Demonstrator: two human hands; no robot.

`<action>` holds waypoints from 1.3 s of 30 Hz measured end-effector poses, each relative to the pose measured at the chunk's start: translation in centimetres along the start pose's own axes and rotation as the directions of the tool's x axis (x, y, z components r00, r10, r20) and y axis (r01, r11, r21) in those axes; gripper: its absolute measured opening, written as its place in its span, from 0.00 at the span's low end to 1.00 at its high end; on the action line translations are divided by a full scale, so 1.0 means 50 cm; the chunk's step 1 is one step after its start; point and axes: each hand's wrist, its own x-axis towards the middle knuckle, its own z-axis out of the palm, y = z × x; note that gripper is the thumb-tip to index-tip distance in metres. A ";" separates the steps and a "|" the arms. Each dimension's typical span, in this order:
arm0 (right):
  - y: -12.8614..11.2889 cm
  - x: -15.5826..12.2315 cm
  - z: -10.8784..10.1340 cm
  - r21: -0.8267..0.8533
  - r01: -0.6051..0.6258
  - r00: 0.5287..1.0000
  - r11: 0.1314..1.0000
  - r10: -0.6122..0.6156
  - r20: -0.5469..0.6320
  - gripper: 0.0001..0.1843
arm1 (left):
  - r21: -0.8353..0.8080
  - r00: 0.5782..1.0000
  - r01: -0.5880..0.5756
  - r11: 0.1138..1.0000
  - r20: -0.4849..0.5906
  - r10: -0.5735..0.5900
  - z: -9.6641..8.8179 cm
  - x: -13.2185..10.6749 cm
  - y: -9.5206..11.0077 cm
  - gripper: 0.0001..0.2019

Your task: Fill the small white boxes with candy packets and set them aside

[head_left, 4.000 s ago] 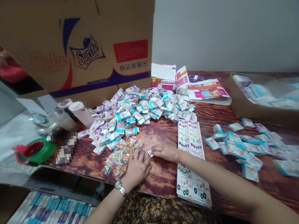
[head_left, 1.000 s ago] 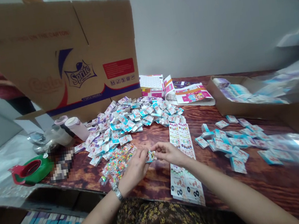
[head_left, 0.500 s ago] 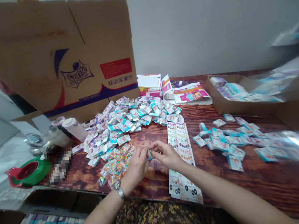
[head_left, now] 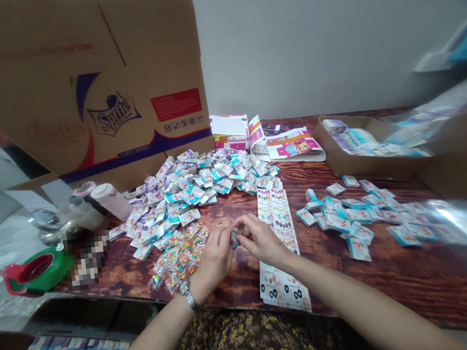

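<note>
My left hand (head_left: 213,260) and my right hand (head_left: 260,240) meet over the wooden table, and their fingertips pinch a small packet (head_left: 235,237) that they mostly hide. A heap of small clear bags of colourful pieces (head_left: 179,258) lies just left of my left hand. Right of my right hand lies a printed sticker sheet (head_left: 275,221), with a second sheet (head_left: 283,287) below it. Beyond my hands spreads a large heap of small white, blue and purple paper packets (head_left: 200,181). A wristwatch (head_left: 188,296) sits on my left wrist.
A second scatter of packets (head_left: 346,219) lies to the right, near a cardboard tray (head_left: 365,146). A Sprite carton (head_left: 92,84) stands behind the heap. Printed sheets (head_left: 293,143), a bottle (head_left: 110,202) and a green tape roll (head_left: 37,270) stand around the table.
My hands have moved from resting on the table to pinching the small packet together, and their fingers now work closer around it. The whole view has shifted slightly.
</note>
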 end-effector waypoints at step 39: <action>-0.008 -0.060 0.004 0.000 0.041 0.968 0.999 -0.039 -0.248 0.09 | -0.112 0.998 0.003 0.994 -0.058 -0.010 0.015 -0.005 0.030 0.19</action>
